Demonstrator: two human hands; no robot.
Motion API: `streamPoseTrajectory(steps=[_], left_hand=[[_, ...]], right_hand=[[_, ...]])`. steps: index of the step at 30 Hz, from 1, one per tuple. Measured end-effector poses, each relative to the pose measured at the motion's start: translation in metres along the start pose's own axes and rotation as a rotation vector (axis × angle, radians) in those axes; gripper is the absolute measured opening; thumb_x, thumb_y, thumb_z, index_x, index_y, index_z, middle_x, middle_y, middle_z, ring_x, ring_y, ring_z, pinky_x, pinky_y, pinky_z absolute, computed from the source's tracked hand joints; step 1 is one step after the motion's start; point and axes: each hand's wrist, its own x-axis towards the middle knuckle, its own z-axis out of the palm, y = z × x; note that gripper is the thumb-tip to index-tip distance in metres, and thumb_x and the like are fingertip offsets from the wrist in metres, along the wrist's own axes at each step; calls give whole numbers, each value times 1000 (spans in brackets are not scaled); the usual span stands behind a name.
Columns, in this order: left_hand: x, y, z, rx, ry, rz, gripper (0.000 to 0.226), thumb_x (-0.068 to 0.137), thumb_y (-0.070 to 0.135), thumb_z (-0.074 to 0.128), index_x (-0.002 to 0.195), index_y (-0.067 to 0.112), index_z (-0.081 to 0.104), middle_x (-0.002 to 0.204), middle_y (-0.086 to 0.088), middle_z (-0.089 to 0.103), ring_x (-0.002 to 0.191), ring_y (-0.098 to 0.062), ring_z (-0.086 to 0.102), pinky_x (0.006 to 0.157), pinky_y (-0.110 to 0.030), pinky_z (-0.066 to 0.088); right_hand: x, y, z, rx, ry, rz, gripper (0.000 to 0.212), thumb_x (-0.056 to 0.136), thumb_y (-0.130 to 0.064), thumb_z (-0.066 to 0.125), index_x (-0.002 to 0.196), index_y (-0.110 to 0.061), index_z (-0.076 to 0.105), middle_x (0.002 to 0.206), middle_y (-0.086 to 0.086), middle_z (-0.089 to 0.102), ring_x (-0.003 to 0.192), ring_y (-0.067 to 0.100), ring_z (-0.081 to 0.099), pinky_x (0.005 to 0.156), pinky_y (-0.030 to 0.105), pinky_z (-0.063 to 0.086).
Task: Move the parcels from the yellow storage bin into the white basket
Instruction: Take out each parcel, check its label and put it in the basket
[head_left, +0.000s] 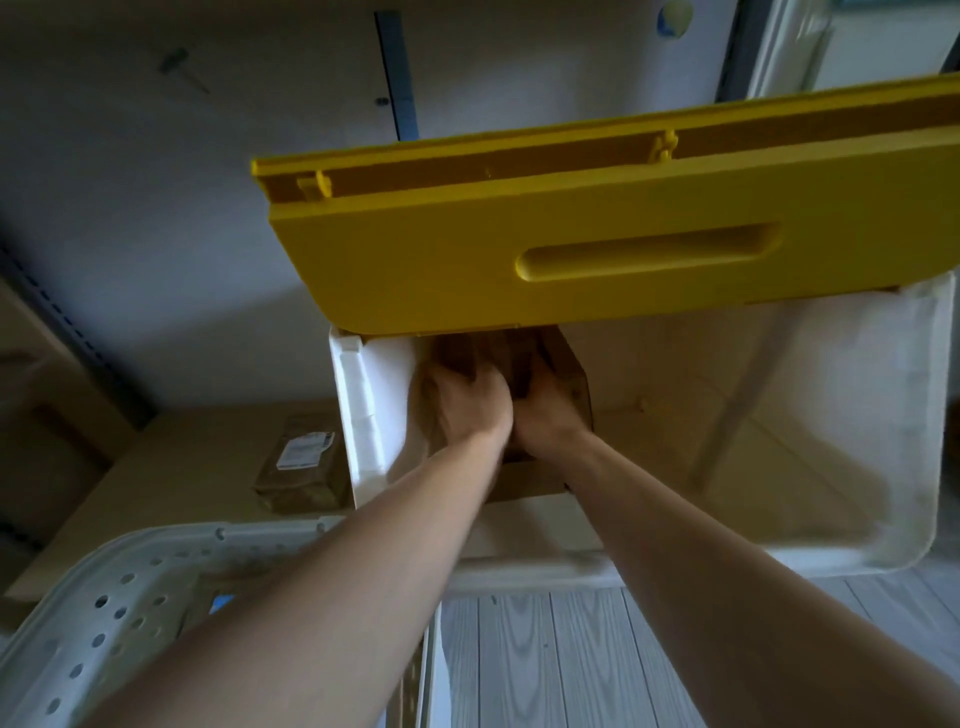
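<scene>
both hands (511, 410) grip parcel (563, 376)

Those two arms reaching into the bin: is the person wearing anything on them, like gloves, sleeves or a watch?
Nothing shows. Both forearms are bare along the whole stretch in view, with no sleeve edge showing. The left hand and right hand have no gloves, and neither wrist carries a watch or band. The picture is blurred around the fingers, so small rings cannot be ruled out.
</scene>
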Motion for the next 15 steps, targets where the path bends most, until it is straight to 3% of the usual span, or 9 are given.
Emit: streamPoseTrajectory(steps=[2,6,9,12,15], left_hand=[[4,-4,5,27,-6,4,67,91,46,52,148,13,43,149,-18,48,137,-37,46,114,-48,36],[9,1,10,38,3,10,54,98,44,53,145,17,49,150,-16,48,138,-35,44,115,-43,34],[7,7,7,49,5,54,55,100,34,53,148,13,38,149,-16,48,136,-37,46,108,-41,37],[-3,17,-3,90,-8,105,61,102,29,47,156,12,24,156,-16,39,140,-36,40,109,-40,32],[-12,25,-16,60,-7,95,61,103,33,45,156,13,22,157,-15,36,141,-33,38,110,-41,30]], right_hand=[[6,9,0,-16,38,38,63,96,-37,65,149,-17,39,144,5,56,130,29,55,85,28,41],[18,18,-1,-51,106,86,56,94,-43,63,142,-17,48,132,5,63,119,30,61,78,31,44],[21,16,1,-35,95,80,44,91,-43,64,126,-16,57,117,4,68,107,28,65,73,32,47],[15,8,-3,51,155,44,47,90,-36,62,132,-20,51,116,-1,67,104,26,66,75,37,54],[-5,-3,-13,106,280,31,41,101,-44,42,132,-18,48,110,3,63,91,26,63,66,31,43]])
